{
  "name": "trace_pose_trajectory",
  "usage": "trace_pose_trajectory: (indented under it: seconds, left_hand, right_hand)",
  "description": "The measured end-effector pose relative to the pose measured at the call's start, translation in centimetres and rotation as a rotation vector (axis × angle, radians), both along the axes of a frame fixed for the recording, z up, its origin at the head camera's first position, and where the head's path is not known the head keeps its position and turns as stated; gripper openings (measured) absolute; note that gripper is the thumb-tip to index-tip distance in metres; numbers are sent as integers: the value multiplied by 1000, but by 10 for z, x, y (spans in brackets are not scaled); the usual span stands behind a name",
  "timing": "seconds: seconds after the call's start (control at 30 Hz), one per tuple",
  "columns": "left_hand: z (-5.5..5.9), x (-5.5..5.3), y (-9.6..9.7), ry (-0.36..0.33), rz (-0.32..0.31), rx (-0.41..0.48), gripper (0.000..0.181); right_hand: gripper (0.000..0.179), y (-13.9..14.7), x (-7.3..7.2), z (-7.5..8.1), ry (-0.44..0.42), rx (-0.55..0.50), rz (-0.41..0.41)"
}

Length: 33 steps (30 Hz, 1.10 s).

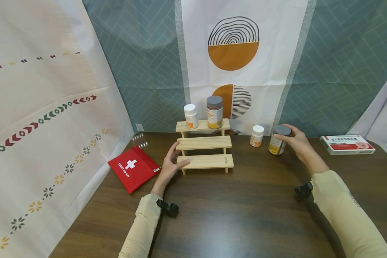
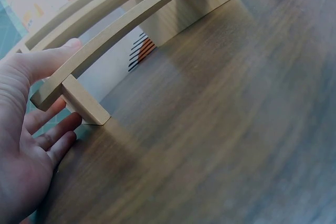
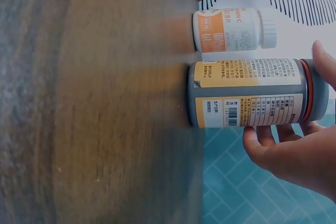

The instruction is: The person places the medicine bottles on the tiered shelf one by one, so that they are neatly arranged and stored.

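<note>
A three-step wooden display stand (image 1: pixel 209 162) stands near the back of the table. My left hand (image 1: pixel 170 168) grips its left end; in the left wrist view the thumb lies by the bottom step and the fingers curl near the leg (image 2: pixel 86 100). Further right, my right hand (image 1: pixel 299 144) holds a grey-lidded supplement jar (image 1: pixel 276 144) around its upper part, thumb on one side and fingers on the other. The jar (image 3: pixel 247 95) stands upright, its base at the tabletop. Just left of it is a small white pill bottle (image 1: pixel 256 138) with an orange label.
Another white pill bottle (image 1: pixel 191 117) and grey-lidded jar (image 1: pixel 214 114) stand on the top step. Left of the stand lie a red first aid pouch (image 1: pixel 132 168) and a small clear pack (image 1: pixel 140 140). A flat medicine box (image 1: pixel 347 144) lies at the right. Curtains hang behind the table.
</note>
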<state>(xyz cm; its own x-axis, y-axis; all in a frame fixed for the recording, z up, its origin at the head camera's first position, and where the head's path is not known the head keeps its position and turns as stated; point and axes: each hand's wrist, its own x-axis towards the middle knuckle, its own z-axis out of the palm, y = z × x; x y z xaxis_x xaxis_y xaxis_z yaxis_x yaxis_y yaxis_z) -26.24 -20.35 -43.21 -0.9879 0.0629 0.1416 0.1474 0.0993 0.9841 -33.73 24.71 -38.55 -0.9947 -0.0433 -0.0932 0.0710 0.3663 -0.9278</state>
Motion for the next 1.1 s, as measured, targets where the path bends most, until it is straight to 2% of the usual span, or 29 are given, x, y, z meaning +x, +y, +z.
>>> trace_pose_trajectory:
  seconds: [0.63,0.9,1.03,1.1]
  left_hand:
    - [-1,1,0,8,-2,6,84]
    - [-4,-2,0,7,1,10,85]
    - [-5,-3,-1,6,2,15,85]
    - [-1,0,0,0,-1,14,85]
  right_hand:
    - [87,1,2,8,32,51,-11]
    - [84,7,2,26,73,99,-44]
    - [85,7,2,38,81,85,-33]
    - [87,6,1,45,79,69,-27]
